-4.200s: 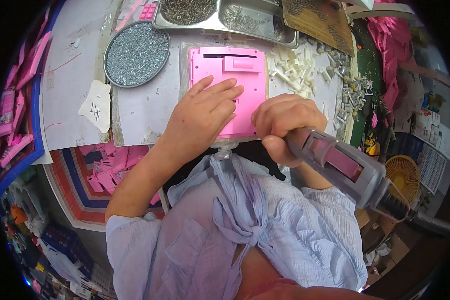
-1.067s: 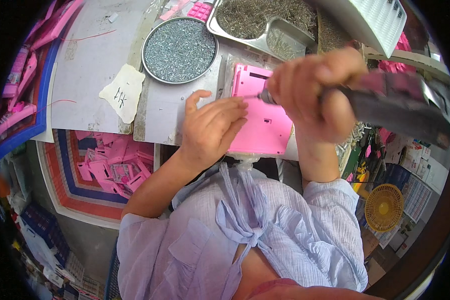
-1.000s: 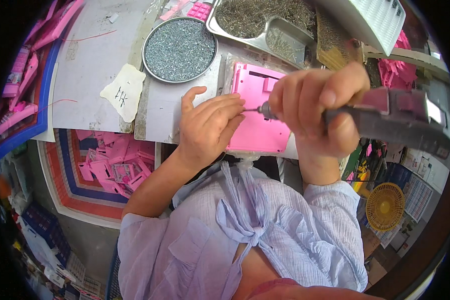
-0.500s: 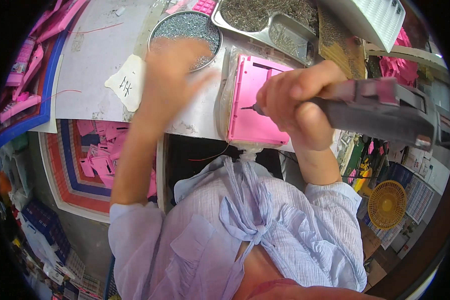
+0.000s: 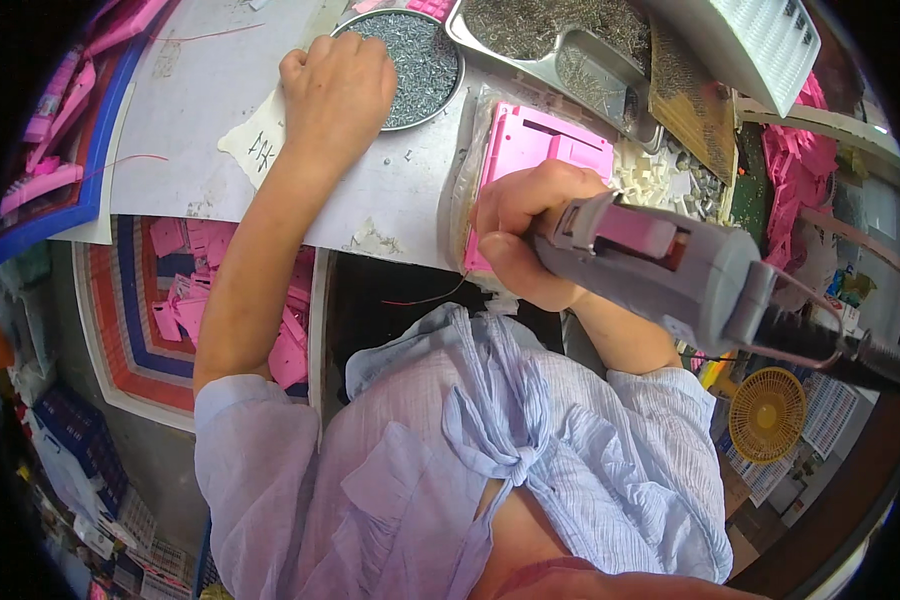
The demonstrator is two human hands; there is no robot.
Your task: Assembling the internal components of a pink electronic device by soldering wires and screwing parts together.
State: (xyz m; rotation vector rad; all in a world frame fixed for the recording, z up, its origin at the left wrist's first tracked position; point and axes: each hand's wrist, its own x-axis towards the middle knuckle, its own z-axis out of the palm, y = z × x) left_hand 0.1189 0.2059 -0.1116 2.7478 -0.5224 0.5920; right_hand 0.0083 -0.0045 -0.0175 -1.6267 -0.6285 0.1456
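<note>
My right hand (image 5: 530, 230) grips a grey electric screwdriver (image 5: 660, 270), tilted with its cord end to the right. Its bit is hidden behind the hand, so I cannot tell whether it touches anything. Beneath the hand lies a flat pink plastic housing (image 5: 518, 148) in a low holder wrapped in clear plastic film. My left hand (image 5: 340, 100) is at the left rim of a round metal tray (image 5: 462, 82) full of small silvery screws (image 5: 425, 65). Its fingers are curled in with their tips hidden; what they hold, if anything, does not show.
A metal tray of brownish screws (image 5: 560, 25) stands at the back, with white plastic pieces (image 5: 655, 175) to its right. Loose screws (image 5: 400, 158) lie on the white tabletop. A striped bin of pink parts (image 5: 185, 300) sits low left. A torn paper (image 5: 250, 140) lies beside my left forearm.
My left hand, blurred with fingers apart before, has curled its fingers and moved up and left at the tray's edge. My right hand has moved left and down, swinging the screwdriver; its bit is now hidden.
</note>
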